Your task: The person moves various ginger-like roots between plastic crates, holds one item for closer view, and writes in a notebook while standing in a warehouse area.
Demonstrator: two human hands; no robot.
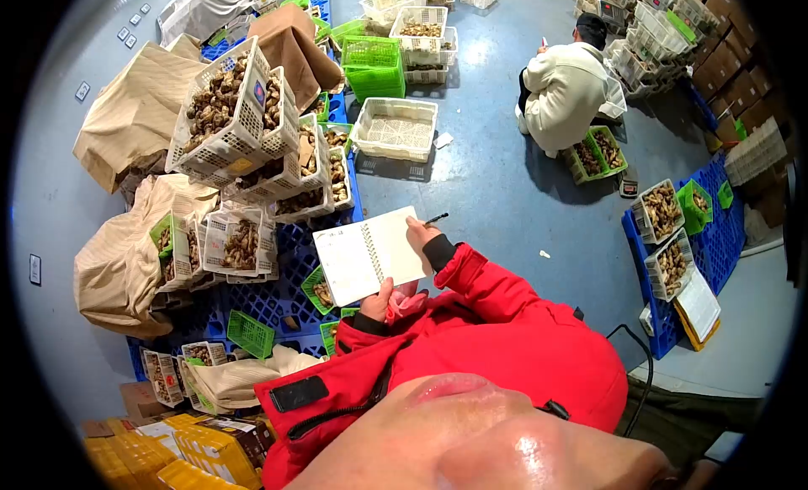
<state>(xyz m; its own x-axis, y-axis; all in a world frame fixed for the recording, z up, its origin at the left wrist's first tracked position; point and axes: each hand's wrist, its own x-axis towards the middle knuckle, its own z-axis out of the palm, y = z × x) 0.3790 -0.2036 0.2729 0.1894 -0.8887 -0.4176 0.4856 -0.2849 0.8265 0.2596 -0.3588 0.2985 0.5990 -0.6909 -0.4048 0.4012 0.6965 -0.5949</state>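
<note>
One notebook point(342, 258), open | left hand point(378, 302) grips its 6 o'clock edge | right hand point(420, 235), at 2 o'clock, holds black pen point(437, 218)

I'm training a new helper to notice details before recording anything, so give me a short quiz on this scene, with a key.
1. Multiple choice: where is the pen? A) in the left hand; B) in the right hand; C) on the floor.
2. True or false: the notebook is shut.
3. Fill in: the jacket of the person with the notebook is ____.

Key:
1. B, the right hand.
2. False; it is open, with the left hand at its lower edge.
3. Red.
</note>
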